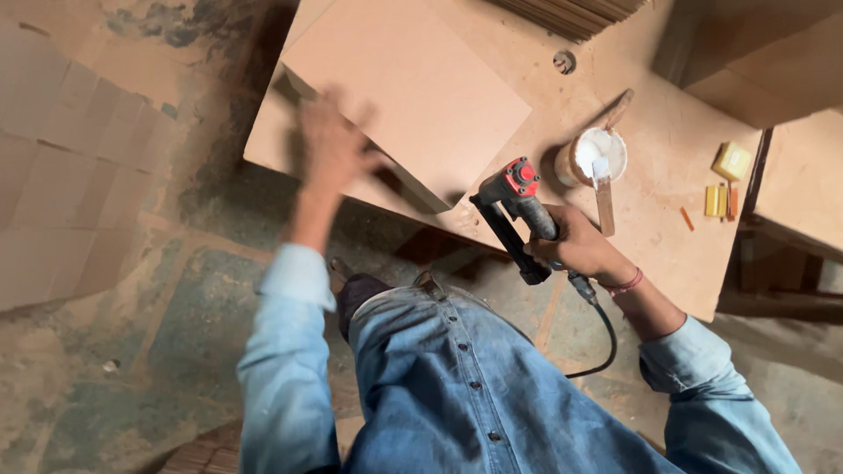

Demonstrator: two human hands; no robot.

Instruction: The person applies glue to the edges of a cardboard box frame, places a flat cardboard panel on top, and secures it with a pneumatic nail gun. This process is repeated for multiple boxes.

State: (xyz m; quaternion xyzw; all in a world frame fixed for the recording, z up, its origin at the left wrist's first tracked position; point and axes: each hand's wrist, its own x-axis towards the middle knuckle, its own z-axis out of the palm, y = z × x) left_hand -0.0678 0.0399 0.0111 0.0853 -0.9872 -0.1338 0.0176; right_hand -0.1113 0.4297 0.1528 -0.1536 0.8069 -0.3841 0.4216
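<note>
Right hand (580,246): fingers clamped around the grip of a red-and-black pneumatic nail gun (514,206), hose trailing below. Left hand (334,149): blurred, fingers seemingly spread, at the edge of a square fibreboard panel (413,88). Beyond the right fingers, a glue pot (599,151) with a stick on the dusty tabletop (667,140). Underneath, worn stone floor (176,333).

The right hand (581,246) grips a red-and-black nail gun (514,215), its hose trailing below the wrist. The blurred left hand (332,149) touches a brown board (413,92) on the worktop (667,167). Beyond the right hand stands a glue pot (597,151).
</note>
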